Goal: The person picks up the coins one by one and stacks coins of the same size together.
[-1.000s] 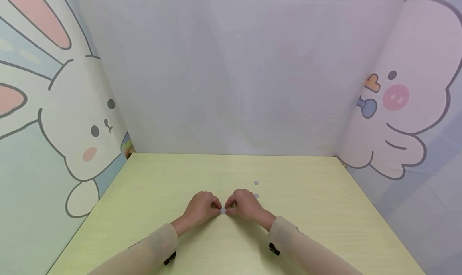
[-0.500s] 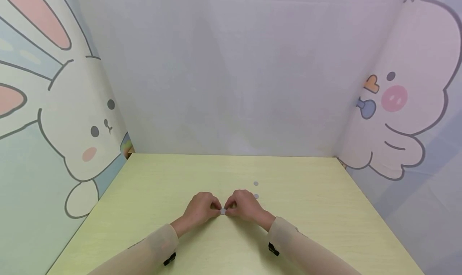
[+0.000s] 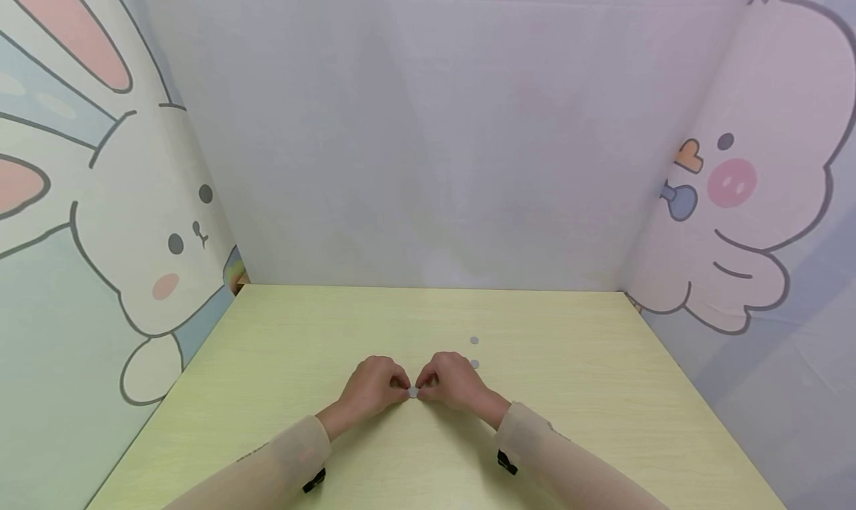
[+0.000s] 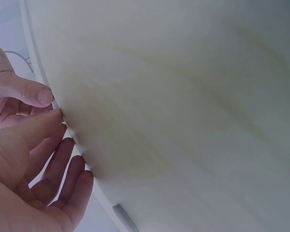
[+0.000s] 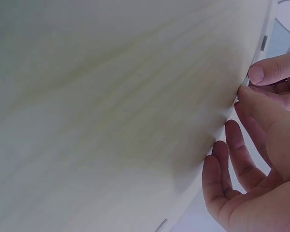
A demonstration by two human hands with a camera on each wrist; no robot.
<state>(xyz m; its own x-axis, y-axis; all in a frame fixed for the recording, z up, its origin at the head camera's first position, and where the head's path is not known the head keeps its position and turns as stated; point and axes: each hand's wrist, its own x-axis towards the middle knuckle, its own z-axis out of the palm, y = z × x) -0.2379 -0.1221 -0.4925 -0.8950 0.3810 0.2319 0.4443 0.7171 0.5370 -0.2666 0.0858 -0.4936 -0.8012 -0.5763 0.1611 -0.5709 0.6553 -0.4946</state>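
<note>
A small grey round disc [image 3: 412,392] lies low on the pale yellow table [image 3: 334,331], pinched from both sides. My left hand [image 3: 374,385] holds its left edge with thumb and forefinger; my right hand [image 3: 451,381] holds the right edge the same way. Two more grey discs [image 3: 474,340] [image 3: 475,363] lie just beyond the right hand. In the left wrist view, the left hand [image 4: 55,112] shows thumb and forefinger meeting at the table's edge line. The right wrist view has the right hand [image 5: 245,85] pinching likewise. The disc itself is barely visible in the wrist views.
Cartoon-printed panels wall the table: a rabbit [image 3: 134,227] on the left, a plain white back wall [image 3: 428,160], a pink chick [image 3: 749,190] on the right. Beige sleeves [image 3: 281,458] cover both forearms.
</note>
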